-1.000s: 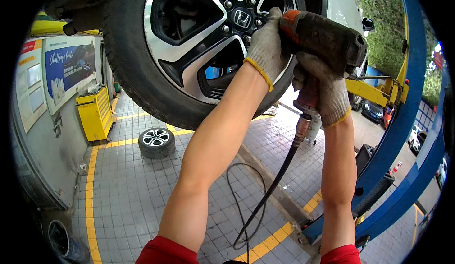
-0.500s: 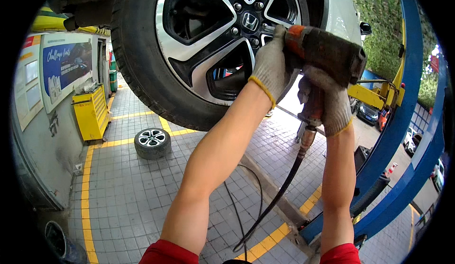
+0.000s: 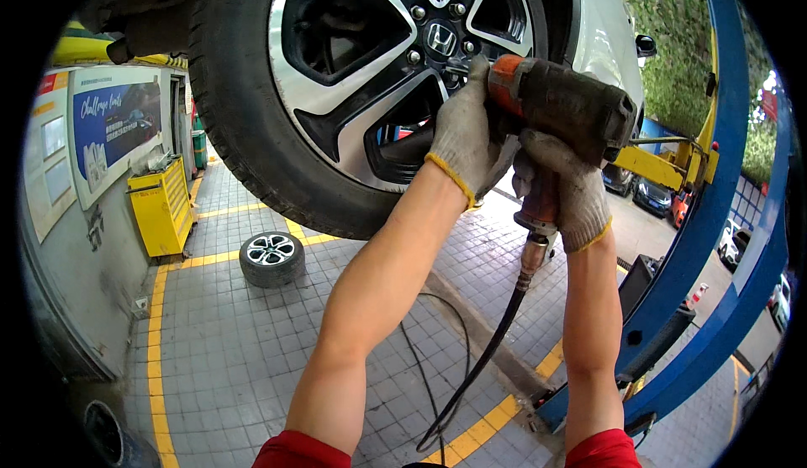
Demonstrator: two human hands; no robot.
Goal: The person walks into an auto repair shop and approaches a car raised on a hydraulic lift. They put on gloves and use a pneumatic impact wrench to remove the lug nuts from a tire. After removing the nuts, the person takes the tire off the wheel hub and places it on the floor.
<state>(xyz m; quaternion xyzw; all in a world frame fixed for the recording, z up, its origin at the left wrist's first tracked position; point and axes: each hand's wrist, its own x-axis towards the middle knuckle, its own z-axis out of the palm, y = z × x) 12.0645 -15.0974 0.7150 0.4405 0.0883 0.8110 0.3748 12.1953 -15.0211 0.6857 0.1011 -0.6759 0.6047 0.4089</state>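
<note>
While left hand [image 3: 464,132] and right hand [image 3: 582,189] curl fingers round a tool [image 3: 565,102], tiles [image 3: 244,359] lie below them, a yellow cabinet [image 3: 161,211] left.

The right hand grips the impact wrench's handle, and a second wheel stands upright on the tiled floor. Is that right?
No: the head view shows the second wheel lying flat on the tiled floor, not upright. The right hand does grip the handle of the impact wrench.

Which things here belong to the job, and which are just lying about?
In use:
impact wrench, right hand on its grip, left hand at its front
air hose
raised wheel
lug nuts

Not in use:
second wheel, lying flat
yellow drawer cabinet
dark open-topped container
</note>
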